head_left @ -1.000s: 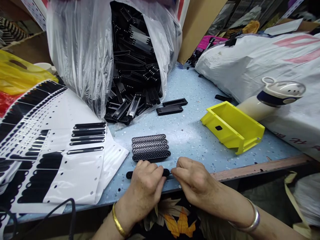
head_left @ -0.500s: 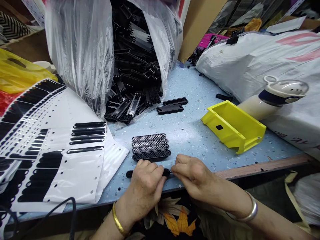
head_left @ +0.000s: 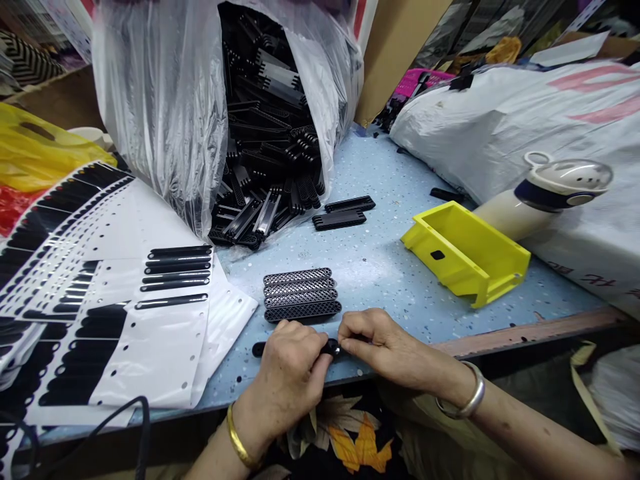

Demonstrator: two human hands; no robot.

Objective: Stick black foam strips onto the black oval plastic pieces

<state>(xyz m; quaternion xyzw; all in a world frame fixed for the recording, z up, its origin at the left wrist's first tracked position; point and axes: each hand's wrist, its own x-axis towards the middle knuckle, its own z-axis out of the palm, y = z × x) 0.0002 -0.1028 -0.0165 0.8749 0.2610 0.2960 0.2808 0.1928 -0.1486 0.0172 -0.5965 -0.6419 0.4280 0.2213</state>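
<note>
Near the table's front edge, my left hand (head_left: 293,367) is closed over a narrow black plastic strip (head_left: 258,349) with rounded ends. Both ends of the strip show on either side of the fist, and its middle is hidden under the fingers. My right hand (head_left: 377,343) is pinched at the strip's right end; whatever lies between its fingertips is too small to make out. Just beyond the hands, several black strips with a lattice pattern (head_left: 301,291) lie side by side in a stack. Left of them, white sheets (head_left: 155,353) carry black strip-shaped stickers (head_left: 173,301).
A clear plastic bag (head_left: 165,120) spills black slotted parts (head_left: 273,153) onto the blue speckled table (head_left: 380,267). Two such parts (head_left: 340,220) lie nearby. On the right stand a yellow bin (head_left: 450,267), a tilted bottle (head_left: 515,210) and a large white sack (head_left: 475,127).
My right hand has shifted slightly left, closer to the strip's end, where a small shiny spot now shows. My left hand stays on the strip.
</note>
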